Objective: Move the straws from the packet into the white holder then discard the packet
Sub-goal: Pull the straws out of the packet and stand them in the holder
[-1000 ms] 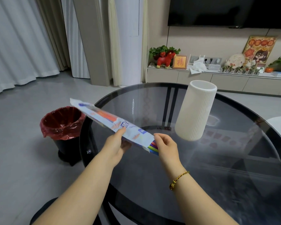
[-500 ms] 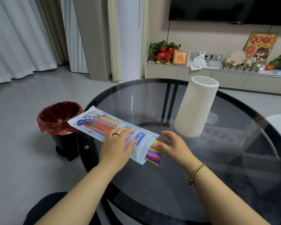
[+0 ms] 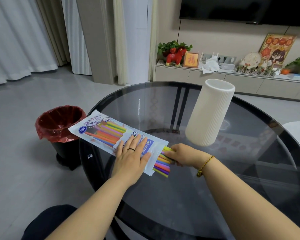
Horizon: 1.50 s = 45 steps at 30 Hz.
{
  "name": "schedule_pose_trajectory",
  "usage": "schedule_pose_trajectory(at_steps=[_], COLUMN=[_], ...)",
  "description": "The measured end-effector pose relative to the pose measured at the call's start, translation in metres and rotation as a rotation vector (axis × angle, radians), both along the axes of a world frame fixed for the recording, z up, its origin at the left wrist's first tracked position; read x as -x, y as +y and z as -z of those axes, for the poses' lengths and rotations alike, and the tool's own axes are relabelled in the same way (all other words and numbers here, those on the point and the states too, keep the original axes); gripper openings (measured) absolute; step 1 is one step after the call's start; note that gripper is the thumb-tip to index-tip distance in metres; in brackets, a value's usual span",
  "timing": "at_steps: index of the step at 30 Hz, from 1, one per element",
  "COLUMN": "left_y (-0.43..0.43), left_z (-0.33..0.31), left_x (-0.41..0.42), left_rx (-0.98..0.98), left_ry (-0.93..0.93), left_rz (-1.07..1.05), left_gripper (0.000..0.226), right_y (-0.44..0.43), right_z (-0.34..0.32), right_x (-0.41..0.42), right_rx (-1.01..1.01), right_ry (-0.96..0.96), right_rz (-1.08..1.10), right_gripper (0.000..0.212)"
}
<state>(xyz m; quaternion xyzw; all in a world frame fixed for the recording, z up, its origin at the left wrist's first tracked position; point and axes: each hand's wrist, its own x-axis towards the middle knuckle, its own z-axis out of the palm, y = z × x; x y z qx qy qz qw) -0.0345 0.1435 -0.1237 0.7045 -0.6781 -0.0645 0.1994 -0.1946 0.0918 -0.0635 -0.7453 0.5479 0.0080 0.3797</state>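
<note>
A printed plastic packet [image 3: 100,129] lies flat on the round glass table [image 3: 189,187], its open end toward me. Coloured straws [image 3: 161,166] stick out of that open end. My left hand [image 3: 131,157] presses flat on the packet, fingers spread, a ring on one finger. My right hand [image 3: 182,154] is closed around the upper straw ends at the packet's mouth. The tall white ribbed holder [image 3: 210,113] stands upright on the table, just beyond my right hand, with nothing visible in it.
A black bin with a red liner [image 3: 59,125] stands on the floor left of the table, next to the packet's far end. A low cabinet [image 3: 215,78] with ornaments runs along the back wall. A white seat edge [image 3: 298,134] shows at right.
The packet went from held in the air to lying on the table. My left hand has flattened on it, and my right hand has closed on the straw ends.
</note>
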Motion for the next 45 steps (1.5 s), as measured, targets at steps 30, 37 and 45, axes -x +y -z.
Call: schedule_pose_trajectory(at_steps=[30, 37, 45], left_y=[-0.002, -0.003, -0.003], left_z=[0.002, 0.003, 0.003], left_x=[0.0, 0.001, 0.003], left_rx=[-0.003, -0.001, -0.033], left_ry=[-0.026, -0.044, -0.053], left_rz=[0.0, -0.006, -0.014], left_gripper=[0.054, 0.056, 0.056], right_y=[-0.012, -0.009, 0.01], right_z=[-0.007, -0.003, -0.021], right_x=[0.0, 0.032, 0.095], right_rx=[0.083, 0.237, 0.263], right_ry=[0.24, 0.358, 0.474], right_rz=[-0.132, -0.162, -0.127], right_gripper=[0.032, 0.026, 0.014])
